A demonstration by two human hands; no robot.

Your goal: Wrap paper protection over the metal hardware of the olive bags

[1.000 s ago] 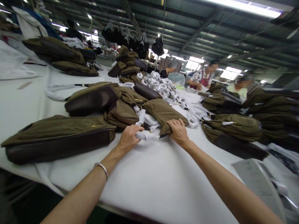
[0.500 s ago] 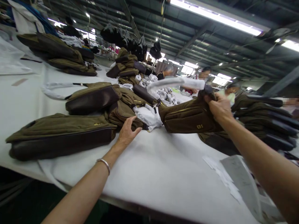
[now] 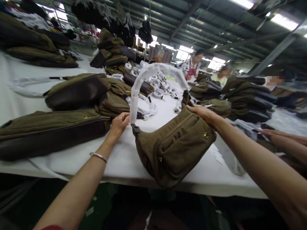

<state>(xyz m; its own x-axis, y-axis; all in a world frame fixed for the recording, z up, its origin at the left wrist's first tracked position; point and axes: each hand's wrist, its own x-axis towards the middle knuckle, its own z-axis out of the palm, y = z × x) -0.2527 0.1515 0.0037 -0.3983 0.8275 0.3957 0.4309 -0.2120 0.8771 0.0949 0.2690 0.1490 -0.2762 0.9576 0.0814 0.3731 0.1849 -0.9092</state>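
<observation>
I hold an olive-brown shoulder bag [image 3: 174,148] up above the front edge of the white table [image 3: 124,159]. Its handle [image 3: 153,70], wrapped in white paper, arches above it. My left hand [image 3: 118,123] pinches the left end of the handle where it meets the bag. My right hand [image 3: 203,113] grips the bag's top right corner by the other end of the handle. The bag's front shows a zip pocket and small gold fittings.
More olive bags [image 3: 55,127] lie in heaps at left and behind. Rolls of white wrapped straps [image 3: 155,84] lie mid-table. Stacked bags [image 3: 249,99] stand at right. Other people sit at the far end; another person's forearm [image 3: 283,137] reaches in at right.
My right hand has pulled one bag out of the heap and brought it toward me. My left hand left the pile and took the handle's left end. The camera tilted downward.
</observation>
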